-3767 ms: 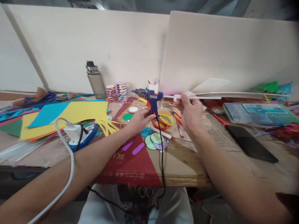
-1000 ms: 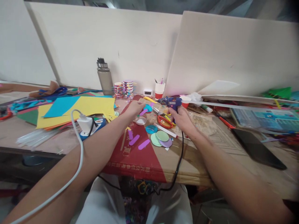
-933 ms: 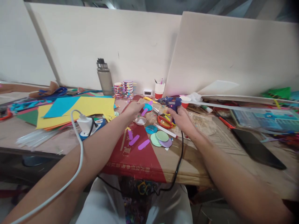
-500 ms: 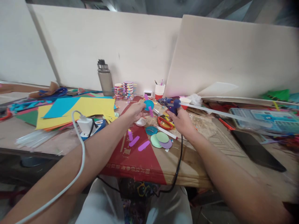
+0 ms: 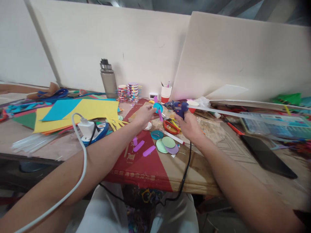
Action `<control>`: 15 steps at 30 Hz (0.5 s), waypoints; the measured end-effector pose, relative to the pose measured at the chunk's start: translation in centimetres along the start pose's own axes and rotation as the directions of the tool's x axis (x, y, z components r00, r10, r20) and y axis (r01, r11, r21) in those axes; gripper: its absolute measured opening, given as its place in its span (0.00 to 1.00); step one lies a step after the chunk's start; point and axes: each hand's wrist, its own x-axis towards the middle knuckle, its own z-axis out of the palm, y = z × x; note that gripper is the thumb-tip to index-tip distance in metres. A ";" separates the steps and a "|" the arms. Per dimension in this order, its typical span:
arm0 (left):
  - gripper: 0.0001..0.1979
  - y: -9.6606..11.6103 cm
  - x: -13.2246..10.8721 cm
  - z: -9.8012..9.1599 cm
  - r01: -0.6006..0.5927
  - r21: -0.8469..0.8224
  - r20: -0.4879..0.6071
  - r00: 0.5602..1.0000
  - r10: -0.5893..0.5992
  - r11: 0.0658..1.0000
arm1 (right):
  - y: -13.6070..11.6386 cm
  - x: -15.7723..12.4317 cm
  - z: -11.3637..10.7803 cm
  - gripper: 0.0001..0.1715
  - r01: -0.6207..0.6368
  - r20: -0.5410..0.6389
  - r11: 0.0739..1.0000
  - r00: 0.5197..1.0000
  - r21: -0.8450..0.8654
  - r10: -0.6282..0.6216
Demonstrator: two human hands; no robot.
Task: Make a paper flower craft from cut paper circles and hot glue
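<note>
My left hand [image 5: 143, 115] pinches a small teal paper disc [image 5: 157, 107] with purple strips stuck to it, held up above the table. My right hand [image 5: 189, 124] grips a blue hot glue gun [image 5: 177, 107] with a long clear glue stick [image 5: 218, 112] in its back end. The gun's nozzle points left, close to the disc. Its black cord [image 5: 186, 171] hangs over the table's front edge. Below the hands lie paper circles [image 5: 166, 144], purple strips [image 5: 143, 148], a white cap [image 5: 147, 126] and red scissors [image 5: 171, 127].
Yellow and blue paper sheets [image 5: 77, 111] lie at the left beside a white charger [image 5: 85, 127] and its cable. A grey bottle [image 5: 107, 79], stacked coloured rings [image 5: 128, 91] and a cup of pens [image 5: 166, 93] stand at the back. A black phone [image 5: 266, 156] and a plastic case [image 5: 274, 124] lie to the right.
The glue gun passed from my left hand to my right. My left hand picked up the teal disc from the table and lifted it toward the nozzle.
</note>
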 end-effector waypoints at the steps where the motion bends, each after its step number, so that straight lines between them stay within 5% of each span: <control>1: 0.04 0.0 -0.1 0.0 0.001 0.001 0.010 1.000 -0.001 1.000 | 0.0 0.0 0.0 0.14 0.009 -0.008 1.000 1.000 0.006 -0.009; 12: 0.03 -0.3 0.2 -0.1 0.027 -0.008 0.036 0.999 -0.026 1.000 | 0.2 -0.1 -0.2 0.15 0.000 0.040 1.000 0.999 -0.016 0.001; 15: 0.05 -0.6 0.6 -0.4 0.054 0.111 -0.009 0.999 -0.053 0.992 | 0.1 -0.1 0.1 0.15 0.044 0.022 0.999 0.999 -0.021 -0.044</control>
